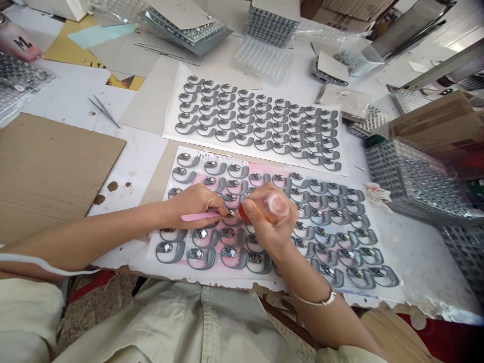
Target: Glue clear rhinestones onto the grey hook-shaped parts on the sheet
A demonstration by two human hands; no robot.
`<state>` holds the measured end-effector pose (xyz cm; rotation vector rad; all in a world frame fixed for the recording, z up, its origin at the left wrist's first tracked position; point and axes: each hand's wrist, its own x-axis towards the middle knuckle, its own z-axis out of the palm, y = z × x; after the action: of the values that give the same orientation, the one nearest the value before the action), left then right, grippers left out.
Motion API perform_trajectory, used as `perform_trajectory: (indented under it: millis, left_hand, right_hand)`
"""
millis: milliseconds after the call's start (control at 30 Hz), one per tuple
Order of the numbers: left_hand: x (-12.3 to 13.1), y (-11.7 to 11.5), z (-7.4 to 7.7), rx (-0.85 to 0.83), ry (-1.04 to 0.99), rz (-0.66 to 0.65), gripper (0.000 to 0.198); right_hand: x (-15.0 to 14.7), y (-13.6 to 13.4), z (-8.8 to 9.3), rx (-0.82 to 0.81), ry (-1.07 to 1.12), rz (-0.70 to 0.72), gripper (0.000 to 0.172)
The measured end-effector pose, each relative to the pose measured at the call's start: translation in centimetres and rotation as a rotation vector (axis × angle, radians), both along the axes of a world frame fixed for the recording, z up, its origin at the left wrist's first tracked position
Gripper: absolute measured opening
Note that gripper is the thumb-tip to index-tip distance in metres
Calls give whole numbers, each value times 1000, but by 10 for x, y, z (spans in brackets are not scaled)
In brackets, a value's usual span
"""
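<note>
A strip of bare table [132, 166] runs between the cardboard [56, 171] and the near sheet [293, 282], wide enough for a hand; beyond it lie the tweezers [104, 111]. Over the near sheet, the left hand [202, 206] with its pink stick [194, 217] and the right hand [274, 217] with its bottle [278, 204] leave only a slim gap between them. Low passes meet rows of rings [202, 258]. The far sheet [172, 126] has open air above; a clear tray [262, 58] stands behind it. Rightward, tray stacks [423, 176] block the way, but bare table shows nearer the front edge.
</note>
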<state>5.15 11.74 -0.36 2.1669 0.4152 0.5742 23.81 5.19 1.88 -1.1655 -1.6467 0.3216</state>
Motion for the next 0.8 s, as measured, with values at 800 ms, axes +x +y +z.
perform_trajectory:
  millis: [800]
  left_hand:
    - [0, 1, -4, 50, -66, -2, 8]
  right_hand:
    - [4, -1, -3, -24, 27, 4, 17]
